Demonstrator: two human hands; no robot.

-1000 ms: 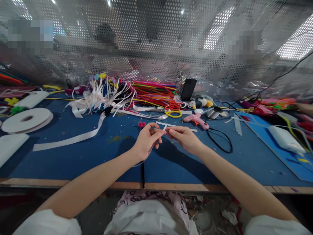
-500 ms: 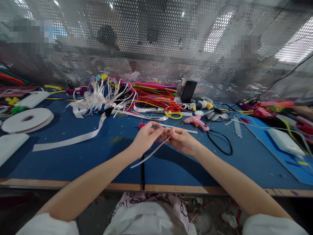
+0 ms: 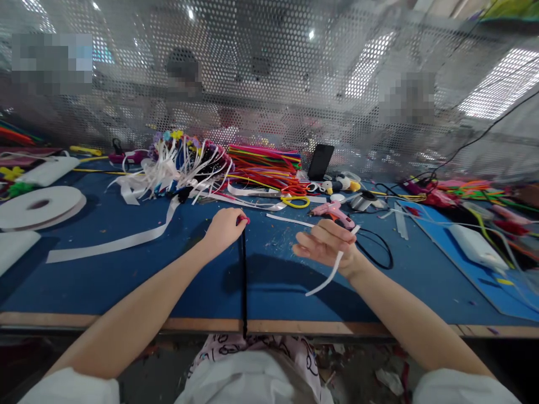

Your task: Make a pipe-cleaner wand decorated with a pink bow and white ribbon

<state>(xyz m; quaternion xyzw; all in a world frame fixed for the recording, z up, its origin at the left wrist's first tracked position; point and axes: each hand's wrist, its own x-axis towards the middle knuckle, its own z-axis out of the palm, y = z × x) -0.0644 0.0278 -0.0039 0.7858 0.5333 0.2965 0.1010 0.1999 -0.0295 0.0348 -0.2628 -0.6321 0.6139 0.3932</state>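
Observation:
My left hand is closed, its fingers pinching a small pink piece that they mostly cover. A thin black stem, like a pipe cleaner, runs from just below that piece down over the table's front edge. To the right, my right hand is raised with its fingers curled, gripping a short strip of white ribbon. One ribbon end sticks up beyond the hand and the other curves down to the left. Just behind the right hand lies a pink glue gun.
A perforated metal screen stands along the back of the blue table. White-ribboned pieces, coloured pipe cleaners, yellow-handled scissors and a phone lie before it. A ribbon spool sits left; a blue board lies right.
My hands have parted from their spot together at the middle. My right hand has carried the ribbon strip to the right; my left has shifted left, onto the pink piece.

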